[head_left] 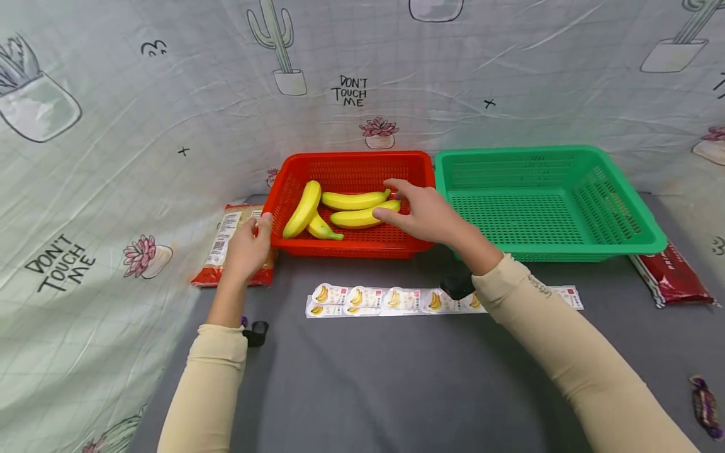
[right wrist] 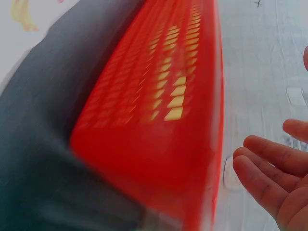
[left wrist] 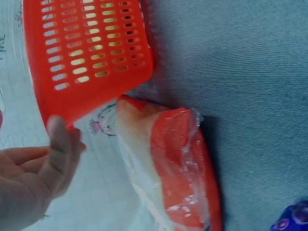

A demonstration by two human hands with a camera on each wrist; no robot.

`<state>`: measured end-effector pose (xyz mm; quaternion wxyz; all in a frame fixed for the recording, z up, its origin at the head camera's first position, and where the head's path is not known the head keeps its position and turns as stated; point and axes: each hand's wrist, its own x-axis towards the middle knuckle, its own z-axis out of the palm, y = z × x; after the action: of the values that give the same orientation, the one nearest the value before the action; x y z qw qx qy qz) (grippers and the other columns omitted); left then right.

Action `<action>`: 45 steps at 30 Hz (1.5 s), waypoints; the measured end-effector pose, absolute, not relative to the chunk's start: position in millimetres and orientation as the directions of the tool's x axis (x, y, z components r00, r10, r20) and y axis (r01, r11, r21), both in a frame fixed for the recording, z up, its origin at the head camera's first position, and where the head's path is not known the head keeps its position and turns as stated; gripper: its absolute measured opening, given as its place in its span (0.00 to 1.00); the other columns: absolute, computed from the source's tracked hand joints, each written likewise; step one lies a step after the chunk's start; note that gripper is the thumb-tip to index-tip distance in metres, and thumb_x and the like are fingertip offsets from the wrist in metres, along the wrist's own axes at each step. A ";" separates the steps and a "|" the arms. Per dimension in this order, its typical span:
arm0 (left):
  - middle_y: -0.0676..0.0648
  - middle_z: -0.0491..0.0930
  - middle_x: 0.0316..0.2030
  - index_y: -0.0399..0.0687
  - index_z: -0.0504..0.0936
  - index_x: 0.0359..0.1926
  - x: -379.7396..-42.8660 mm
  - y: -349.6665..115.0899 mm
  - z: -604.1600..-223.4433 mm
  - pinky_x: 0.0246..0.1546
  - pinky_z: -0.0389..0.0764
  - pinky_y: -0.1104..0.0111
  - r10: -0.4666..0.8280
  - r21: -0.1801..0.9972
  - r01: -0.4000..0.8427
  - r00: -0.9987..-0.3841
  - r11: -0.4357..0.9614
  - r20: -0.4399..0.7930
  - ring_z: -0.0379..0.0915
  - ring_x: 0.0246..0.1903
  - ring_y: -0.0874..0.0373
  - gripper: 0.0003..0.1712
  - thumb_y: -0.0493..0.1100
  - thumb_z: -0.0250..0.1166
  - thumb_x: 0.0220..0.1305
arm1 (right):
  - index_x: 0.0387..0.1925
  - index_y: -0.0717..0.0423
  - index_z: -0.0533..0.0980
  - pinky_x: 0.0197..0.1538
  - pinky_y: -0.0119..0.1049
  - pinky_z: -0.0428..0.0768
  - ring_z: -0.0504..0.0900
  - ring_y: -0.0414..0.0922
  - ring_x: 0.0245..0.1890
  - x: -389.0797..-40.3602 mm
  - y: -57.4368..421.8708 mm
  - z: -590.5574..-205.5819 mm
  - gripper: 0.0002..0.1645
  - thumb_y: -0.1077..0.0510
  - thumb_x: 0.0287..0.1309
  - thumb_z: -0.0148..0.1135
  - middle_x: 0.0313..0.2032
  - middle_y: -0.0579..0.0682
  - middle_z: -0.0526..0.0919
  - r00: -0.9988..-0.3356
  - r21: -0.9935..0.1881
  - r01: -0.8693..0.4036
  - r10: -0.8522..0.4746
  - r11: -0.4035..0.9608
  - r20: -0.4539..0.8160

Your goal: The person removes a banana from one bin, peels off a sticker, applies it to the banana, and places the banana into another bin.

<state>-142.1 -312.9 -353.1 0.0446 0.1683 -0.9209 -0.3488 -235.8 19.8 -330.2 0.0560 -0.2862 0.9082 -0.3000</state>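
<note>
In the head view, several yellow bananas (head_left: 303, 211) lie in a red plastic basket (head_left: 354, 248). My left hand (head_left: 247, 248) pinches the basket's left rim near its front corner; thumb and fingertips meet that corner in the left wrist view. Over the basket's right side reaches my right hand (head_left: 421, 214), fingers spread and nothing held between them. Its thumb and forefinger overlap the stem ends of two bananas lying side by side. From the right wrist, the spread fingers (right wrist: 269, 168) show above the basket's rim.
A green basket (head_left: 549, 257) stands right of the red one. Beside the red basket lies a red-and-clear food packet (head_left: 229, 242); a dark red packet (head_left: 674, 274) is at far right. Banana-printed stickers (head_left: 402, 302) lie in front. A wrapped candy (head_left: 705, 408) sits near right.
</note>
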 end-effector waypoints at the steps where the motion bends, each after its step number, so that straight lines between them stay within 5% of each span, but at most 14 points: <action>1: 0.27 0.70 0.68 0.33 0.63 0.74 -142.2 -315.3 -354.0 0.70 0.65 0.43 -0.357 0.674 -0.286 -0.933 0.682 -0.034 0.67 0.67 0.33 0.45 0.67 0.39 0.78 | 0.76 0.49 0.62 0.57 0.50 0.80 0.82 0.52 0.55 -238.3 12.1 -327.4 0.48 0.30 0.64 0.60 0.64 0.55 0.79 -0.825 -0.578 -0.488 -0.561 0.654 0.061; 5: 0.29 0.79 0.56 0.34 0.74 0.67 -142.9 -321.7 -357.2 0.53 0.77 0.56 -0.412 0.729 -0.284 -0.911 0.623 -0.003 0.76 0.51 0.39 0.31 0.54 0.46 0.81 | 0.77 0.48 0.61 0.62 0.51 0.79 0.79 0.53 0.62 -251.1 -18.0 -312.1 0.49 0.28 0.64 0.58 0.64 0.56 0.79 -0.816 -0.582 -0.480 -0.578 0.656 0.021; 12: 0.29 0.79 0.54 0.32 0.72 0.68 -143.8 -325.3 -362.6 0.28 0.78 0.79 -0.464 0.845 -0.286 -0.884 0.451 -0.051 0.81 0.28 0.59 0.24 0.38 0.51 0.77 | 0.77 0.50 0.61 0.69 0.51 0.74 0.75 0.52 0.66 -278.6 -57.2 -300.4 0.48 0.29 0.66 0.56 0.72 0.53 0.70 -0.801 -0.563 -0.478 -0.598 0.674 -0.037; 15: 0.30 0.80 0.54 0.32 0.74 0.67 -144.3 -325.2 -366.1 0.30 0.81 0.78 -0.478 0.868 -0.273 -0.877 0.415 -0.048 0.77 0.24 0.66 0.23 0.36 0.52 0.76 | 0.76 0.52 0.61 0.72 0.51 0.70 0.72 0.52 0.69 -288.5 -67.7 -306.3 0.48 0.29 0.66 0.56 0.74 0.53 0.68 -0.796 -0.570 -0.463 -0.601 0.678 -0.068; 19: 0.31 0.80 0.56 0.33 0.74 0.67 -145.9 -326.2 -369.4 0.33 0.84 0.75 -0.506 0.890 -0.264 -0.862 0.373 -0.043 0.79 0.26 0.62 0.23 0.36 0.54 0.76 | 0.75 0.54 0.62 0.74 0.52 0.68 0.68 0.53 0.72 -300.8 -84.3 -319.4 0.48 0.29 0.66 0.55 0.74 0.54 0.68 -0.802 -0.586 -0.422 -0.586 0.691 -0.113; 26: 0.32 0.81 0.54 0.33 0.76 0.65 -150.2 -325.9 -375.8 0.37 0.86 0.71 -0.530 0.914 -0.246 -0.847 0.323 -0.041 0.80 0.27 0.59 0.22 0.37 0.56 0.76 | 0.77 0.53 0.59 0.56 0.42 0.84 0.86 0.53 0.49 -319.8 -110.4 -328.3 0.47 0.32 0.68 0.57 0.72 0.56 0.68 -0.792 -0.686 -0.274 -0.562 0.675 -0.237; 39: 0.32 0.81 0.53 0.31 0.77 0.63 -147.1 -316.3 -386.8 0.35 0.87 0.65 -0.565 0.949 -0.184 -0.825 0.257 -0.007 0.77 0.22 0.64 0.21 0.35 0.58 0.74 | 0.78 0.55 0.57 0.52 0.40 0.86 0.85 0.51 0.46 -340.4 -142.0 -347.0 0.44 0.38 0.71 0.56 0.70 0.58 0.68 -0.758 -0.722 -0.186 -0.565 0.666 -0.326; 45: 0.32 0.81 0.53 0.29 0.77 0.63 -147.4 -320.6 -386.2 0.33 0.86 0.67 -0.580 0.958 -0.163 -0.815 0.234 0.003 0.75 0.20 0.67 0.20 0.34 0.58 0.73 | 0.77 0.55 0.57 0.54 0.42 0.85 0.80 0.49 0.39 -345.8 -151.3 -357.2 0.43 0.42 0.71 0.59 0.58 0.59 0.73 -0.746 -0.794 -0.070 -0.560 0.604 -0.361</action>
<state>-147.4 -320.6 -386.2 0.1831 0.2433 -0.7640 -0.5689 -345.8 -151.3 -357.2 0.3035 -0.1870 0.8427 -0.4035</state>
